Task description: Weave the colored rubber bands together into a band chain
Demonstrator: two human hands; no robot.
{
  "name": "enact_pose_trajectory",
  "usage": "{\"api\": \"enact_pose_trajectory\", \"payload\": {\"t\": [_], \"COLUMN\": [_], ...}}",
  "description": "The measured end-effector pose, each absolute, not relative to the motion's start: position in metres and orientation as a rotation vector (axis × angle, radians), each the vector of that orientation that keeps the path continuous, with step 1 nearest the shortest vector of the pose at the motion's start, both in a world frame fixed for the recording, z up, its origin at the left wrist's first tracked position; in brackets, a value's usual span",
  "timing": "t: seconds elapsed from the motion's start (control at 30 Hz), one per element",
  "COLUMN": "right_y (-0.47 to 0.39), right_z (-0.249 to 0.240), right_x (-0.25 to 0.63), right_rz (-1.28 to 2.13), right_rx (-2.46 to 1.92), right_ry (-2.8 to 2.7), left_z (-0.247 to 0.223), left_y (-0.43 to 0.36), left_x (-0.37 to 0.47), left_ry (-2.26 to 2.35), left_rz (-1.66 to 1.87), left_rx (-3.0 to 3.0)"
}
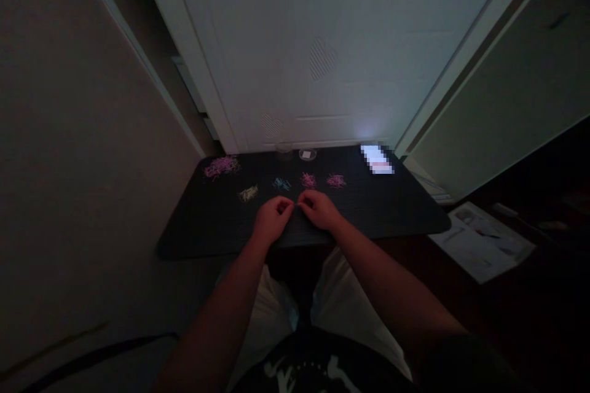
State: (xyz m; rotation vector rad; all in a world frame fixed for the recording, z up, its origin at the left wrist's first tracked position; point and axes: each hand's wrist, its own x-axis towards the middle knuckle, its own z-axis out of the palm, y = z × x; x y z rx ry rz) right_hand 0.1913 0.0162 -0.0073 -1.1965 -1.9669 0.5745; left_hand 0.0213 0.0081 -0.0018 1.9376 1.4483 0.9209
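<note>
Just short of the small piles, my left hand [273,217] and my right hand [317,207] face each other over the dark table [203,227], both with pinched fingers. Something tiny seems to lie between the fingertips, too small to name. Beyond them are a blue pile [281,184], a pink pile [308,180] and a pink-purple pile [336,181] of small thin pieces. A pale yellowish pile [248,193] lies left of my left hand. A larger mixed pile [222,166], mostly pink and purple, sits at the far left corner.
At the table's back edge stand a clear round container [284,148] and a small round dish [307,155] with a white square. A lit phone [377,159] lies at the back right. A white panel [286,73] rises behind the table. Printed sheets [483,245] lie lower right.
</note>
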Motion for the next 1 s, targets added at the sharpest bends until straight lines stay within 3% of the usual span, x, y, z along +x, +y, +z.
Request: {"api": "enact_pose_trajectory", "payload": {"t": [1.0], "right_y": [0.0135], "right_z": [-0.0044], "right_x": [0.1899], "right_rz": [0.589], "right_rx": [-1.250], "right_ry": [-1.960], "left_z": [-0.0027], "left_y": [0.0047], "left_x": [0.0237], "left_ry": [1.482], "left_rz": [0.904], "left_rx": [1.979]}}
